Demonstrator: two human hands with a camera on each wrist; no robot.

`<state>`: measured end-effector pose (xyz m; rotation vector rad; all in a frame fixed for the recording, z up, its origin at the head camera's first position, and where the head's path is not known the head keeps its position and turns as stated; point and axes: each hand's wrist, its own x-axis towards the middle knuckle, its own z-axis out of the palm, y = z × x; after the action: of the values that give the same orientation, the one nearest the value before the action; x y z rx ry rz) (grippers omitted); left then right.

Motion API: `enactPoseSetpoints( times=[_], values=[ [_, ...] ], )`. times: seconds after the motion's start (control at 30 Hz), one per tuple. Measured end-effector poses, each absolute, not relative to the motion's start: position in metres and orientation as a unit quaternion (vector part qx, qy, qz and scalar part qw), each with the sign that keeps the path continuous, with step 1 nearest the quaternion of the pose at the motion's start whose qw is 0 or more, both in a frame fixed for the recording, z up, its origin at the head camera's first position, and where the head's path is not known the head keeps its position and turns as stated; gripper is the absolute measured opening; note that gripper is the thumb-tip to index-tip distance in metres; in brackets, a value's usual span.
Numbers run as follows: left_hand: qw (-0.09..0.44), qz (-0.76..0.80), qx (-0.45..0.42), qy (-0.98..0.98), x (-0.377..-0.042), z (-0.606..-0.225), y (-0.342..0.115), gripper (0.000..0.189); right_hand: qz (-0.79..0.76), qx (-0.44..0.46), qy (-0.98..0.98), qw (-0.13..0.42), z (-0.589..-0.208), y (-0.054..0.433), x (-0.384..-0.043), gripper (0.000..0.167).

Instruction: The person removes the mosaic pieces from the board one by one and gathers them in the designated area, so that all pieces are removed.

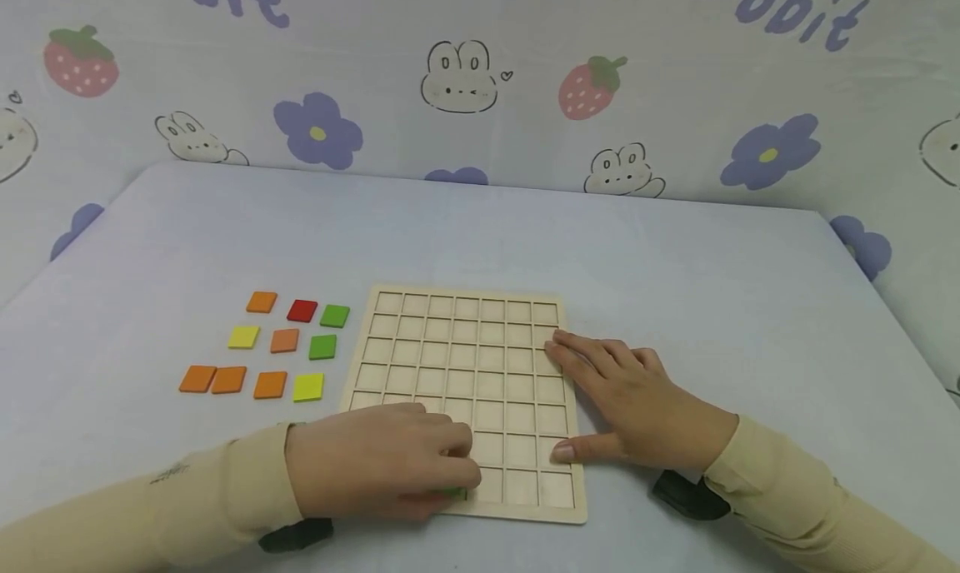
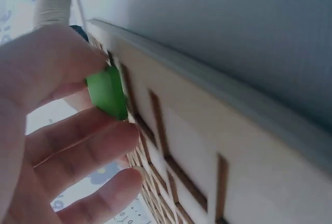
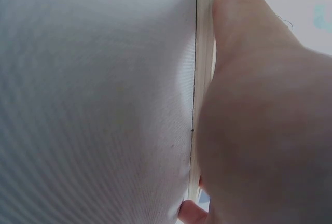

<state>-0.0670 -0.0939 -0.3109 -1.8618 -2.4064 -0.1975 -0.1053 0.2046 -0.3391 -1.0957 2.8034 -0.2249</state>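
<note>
A square wooden grid board (image 1: 491, 383) lies on the white table. Over its near edge, my left hand (image 1: 386, 460) pinches a green square tile (image 2: 107, 93) between thumb and fingers. In the left wrist view the tile stands tilted against the grid, right at one of the cells. Only a sliver of it shows under the fingertips in the head view. My right hand (image 1: 637, 402) rests on the board's right border, its fingers and thumb stretched out over the edge. The right wrist view has that hand (image 3: 264, 110) along the board's side. My left hand hides the board's near left corner.
Left of the board lie several loose square tiles in rough rows: orange tiles (image 1: 270, 385), yellow tiles (image 1: 308, 387), green tiles (image 1: 322, 346) and a red tile (image 1: 302, 311). A patterned cloth (image 1: 525, 82) with rabbits and flowers hangs behind the table.
</note>
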Motion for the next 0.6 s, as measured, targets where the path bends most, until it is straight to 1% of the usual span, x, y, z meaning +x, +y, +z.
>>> enactPoseSetpoints(
  times=[0.1, 0.23, 0.33, 0.43, 0.6],
  values=[
    [0.006, -0.074, -0.585, -0.807, -0.066, -0.305, -0.102, 0.014, -0.073, -0.366, 0.926, 0.055, -0.341, 0.205, -0.106, 0.101],
    [-0.008, -0.109, -0.537, -0.837, -0.066, -0.296, -0.126, 0.02, -0.073, -0.37, 0.925, 0.049, -0.342, 0.205, -0.106, 0.101],
    [-0.033, -0.148, -0.477, -0.866, -0.063, -0.29, -0.15, 0.028, -0.073, -0.371, 0.924, 0.053, -0.342, 0.204, -0.106, 0.101],
    [-0.075, -0.167, -0.405, -0.896, -0.059, -0.287, -0.172, 0.034, -0.075, -0.368, 0.925, 0.059, -0.34, 0.204, -0.106, 0.1],
    [-0.083, -0.147, -0.34, -0.925, -0.054, -0.292, -0.212, 0.033, -0.075, -0.365, 0.926, 0.062, -0.339, 0.204, -0.105, 0.1]
  ],
)
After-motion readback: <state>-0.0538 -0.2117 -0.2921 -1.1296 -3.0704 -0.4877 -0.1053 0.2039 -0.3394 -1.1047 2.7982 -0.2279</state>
